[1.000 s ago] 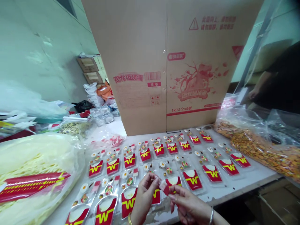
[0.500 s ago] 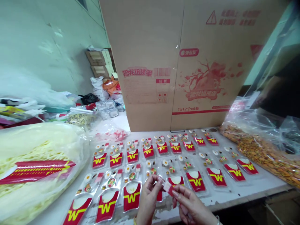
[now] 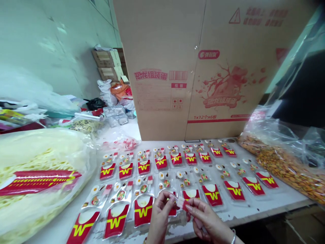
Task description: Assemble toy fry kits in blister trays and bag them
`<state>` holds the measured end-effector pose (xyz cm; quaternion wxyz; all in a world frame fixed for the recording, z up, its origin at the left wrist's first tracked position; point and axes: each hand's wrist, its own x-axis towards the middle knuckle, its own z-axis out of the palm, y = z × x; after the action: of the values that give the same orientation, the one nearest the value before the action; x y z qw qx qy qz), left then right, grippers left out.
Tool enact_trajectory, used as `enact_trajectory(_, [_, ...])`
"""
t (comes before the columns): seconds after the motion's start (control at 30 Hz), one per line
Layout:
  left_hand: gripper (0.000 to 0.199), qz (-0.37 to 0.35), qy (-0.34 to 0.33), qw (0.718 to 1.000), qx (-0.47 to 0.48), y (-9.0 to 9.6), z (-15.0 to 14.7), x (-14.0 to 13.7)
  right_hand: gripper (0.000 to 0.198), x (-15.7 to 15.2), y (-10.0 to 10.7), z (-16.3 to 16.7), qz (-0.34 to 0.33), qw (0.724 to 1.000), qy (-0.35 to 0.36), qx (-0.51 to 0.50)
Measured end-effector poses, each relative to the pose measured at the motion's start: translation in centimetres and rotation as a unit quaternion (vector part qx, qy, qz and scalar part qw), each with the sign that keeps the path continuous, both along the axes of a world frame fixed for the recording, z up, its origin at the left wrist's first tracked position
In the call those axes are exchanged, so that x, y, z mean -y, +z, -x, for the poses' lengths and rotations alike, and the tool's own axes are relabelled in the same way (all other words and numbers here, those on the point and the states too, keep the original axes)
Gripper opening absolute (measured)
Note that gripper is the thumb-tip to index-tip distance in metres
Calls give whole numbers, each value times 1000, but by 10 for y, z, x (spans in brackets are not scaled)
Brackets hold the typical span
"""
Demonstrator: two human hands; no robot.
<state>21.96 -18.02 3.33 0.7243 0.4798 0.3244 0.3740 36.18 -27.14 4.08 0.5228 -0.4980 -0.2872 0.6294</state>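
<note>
In front of me, my right hand [image 3: 204, 217] pinches a small red-and-white plastic piece [image 3: 181, 203] by its red end. Something pale shows beneath its curled fingers, too hidden to name. My left hand [image 3: 164, 211] is closed, thumb and index finger at the piece's white end. Beneath the hands, a clear blister tray [image 3: 166, 183] with a red insert is partly covered. Beside it lies a tray with a red fries-box insert [image 3: 143, 211] marked with a yellow W, plus a small egg, a bowl and a similar red-and-white piece [image 3: 150, 180].
Several more filled trays [image 3: 235, 190] stand in rows across the table. A large bag of pale fries-like pieces [image 3: 38, 156] lies left, a bag of orange-brown pieces [image 3: 279, 166] right. A tall carton [image 3: 162, 123] stands behind; a small bag of red-and-white pieces [image 3: 124, 144] is near it.
The view has shifted slightly. Both hands keep nearly the same pose around the red-and-white piece, which has barely moved.
</note>
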Motion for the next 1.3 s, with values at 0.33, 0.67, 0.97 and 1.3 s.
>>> enact_trajectory(0.33, [31, 6, -51, 998, 20, 12, 1, 15, 40, 23, -13, -9, 29, 999, -20, -23])
enact_trajectory(0.67, [26, -105, -100, 983, -113, 15, 7, 8, 43, 20, -17, -17, 49, 998, -9, -43])
enact_trajectory(0.97, [25, -147, -85, 976, -138, 17, -9, -15, 44, 2, -14, -21, 35, 992, -37, -114])
enact_trajectory(1.3, [26, -125, -111, 974, -151, 23, -57, -46, 42, 7, -9, -82, 37, 933, -262, -242])
